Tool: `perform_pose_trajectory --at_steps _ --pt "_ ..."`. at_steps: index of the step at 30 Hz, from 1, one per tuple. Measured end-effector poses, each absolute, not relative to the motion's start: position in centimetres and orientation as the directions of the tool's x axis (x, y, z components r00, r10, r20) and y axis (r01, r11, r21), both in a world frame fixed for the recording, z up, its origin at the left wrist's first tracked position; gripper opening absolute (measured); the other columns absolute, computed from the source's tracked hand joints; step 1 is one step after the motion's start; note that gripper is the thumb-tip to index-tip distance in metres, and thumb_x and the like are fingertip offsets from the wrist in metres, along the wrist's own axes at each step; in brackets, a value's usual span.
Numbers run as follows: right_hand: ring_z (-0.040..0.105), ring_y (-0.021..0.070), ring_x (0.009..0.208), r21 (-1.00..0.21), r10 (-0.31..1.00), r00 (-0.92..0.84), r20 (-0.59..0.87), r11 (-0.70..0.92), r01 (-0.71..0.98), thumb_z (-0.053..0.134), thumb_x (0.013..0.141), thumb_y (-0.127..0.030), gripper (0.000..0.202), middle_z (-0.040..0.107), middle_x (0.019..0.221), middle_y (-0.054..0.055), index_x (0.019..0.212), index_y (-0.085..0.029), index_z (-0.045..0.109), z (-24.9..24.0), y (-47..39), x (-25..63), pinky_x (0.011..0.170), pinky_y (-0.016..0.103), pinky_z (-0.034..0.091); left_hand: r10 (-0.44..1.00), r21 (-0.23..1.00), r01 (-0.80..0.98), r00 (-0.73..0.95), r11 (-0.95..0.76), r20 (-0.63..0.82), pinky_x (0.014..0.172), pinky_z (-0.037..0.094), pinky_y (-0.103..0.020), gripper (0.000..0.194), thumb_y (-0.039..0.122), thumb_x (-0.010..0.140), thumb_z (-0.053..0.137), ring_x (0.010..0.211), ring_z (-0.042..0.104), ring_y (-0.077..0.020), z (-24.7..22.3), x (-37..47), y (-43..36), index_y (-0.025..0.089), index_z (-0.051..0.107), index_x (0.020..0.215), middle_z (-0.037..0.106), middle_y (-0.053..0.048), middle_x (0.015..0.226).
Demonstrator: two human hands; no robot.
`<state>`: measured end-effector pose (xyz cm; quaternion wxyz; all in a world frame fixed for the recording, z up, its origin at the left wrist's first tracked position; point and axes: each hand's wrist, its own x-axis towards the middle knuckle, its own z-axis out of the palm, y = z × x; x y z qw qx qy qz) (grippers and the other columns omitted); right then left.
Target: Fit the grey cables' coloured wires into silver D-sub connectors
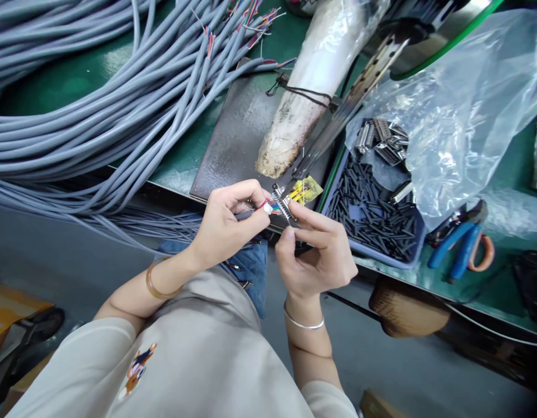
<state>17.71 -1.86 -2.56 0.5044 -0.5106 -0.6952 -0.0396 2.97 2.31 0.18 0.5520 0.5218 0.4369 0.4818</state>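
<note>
Evidently unfitted: many grey cables (120,104), ends bare. Tray (414,261) of black tubes beyond the bench edge. Left hand (231,220) pinches coloured wires (265,202); right hand (318,249) grips the connector (282,204), between both hands. Wiring looks partway; joint count unclear.

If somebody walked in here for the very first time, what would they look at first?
Probably the huge sweep of grey cables across the upper left, with colourful wire ends. Then the two hands in the middle: the left hand pinches thin coloured wires beside a small metal connector. On the right, blue-handled pliers stand out.
</note>
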Motion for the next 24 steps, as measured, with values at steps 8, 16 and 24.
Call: perform_pose_trajectory --at_steps 8,16,24 --pt "0.078 0.0164 0.085 -0.455 0.649 0.054 0.759 0.469 0.757 0.074 0.083 -0.009 0.020 0.081 0.102 0.002 0.094 -0.023 0.063 -2.46 -1.73 17.55 0.072 0.028 0.062 0.985 0.993 -0.116 0.170 0.036 -0.016 0.058 0.046 -0.019 0.016 0.017 0.076 0.067 0.066 0.057 -0.0098 0.21 3.04 2.14 0.016 0.055 0.066 0.063 -0.001 0.074" --pt "0.078 0.0188 0.088 -0.582 0.723 0.098 0.683 0.458 0.672 0.072 0.084 -0.008 0.017 0.080 0.103 0.004 0.089 -0.022 0.063 -2.08 -1.68 17.60 0.074 0.033 0.065 0.987 0.989 -0.141 0.162 0.043 -0.020 0.056 0.046 -0.018 0.014 0.016 0.075 0.067 0.064 0.055 -0.0086 0.04 3.04 2.14 0.016 0.056 0.067 0.065 -0.001 0.074" --pt "0.078 0.0195 0.090 -0.665 0.767 0.127 0.629 0.445 0.600 0.072 0.084 -0.009 0.016 0.080 0.102 0.004 0.087 -0.022 0.065 -1.98 -1.55 17.80 0.077 0.034 0.065 0.990 0.992 -0.118 0.142 0.032 -0.015 0.053 0.043 -0.020 0.017 0.019 0.077 0.067 0.058 0.051 -0.0081 0.26 3.11 2.25 0.018 0.054 0.066 0.059 0.000 0.068"
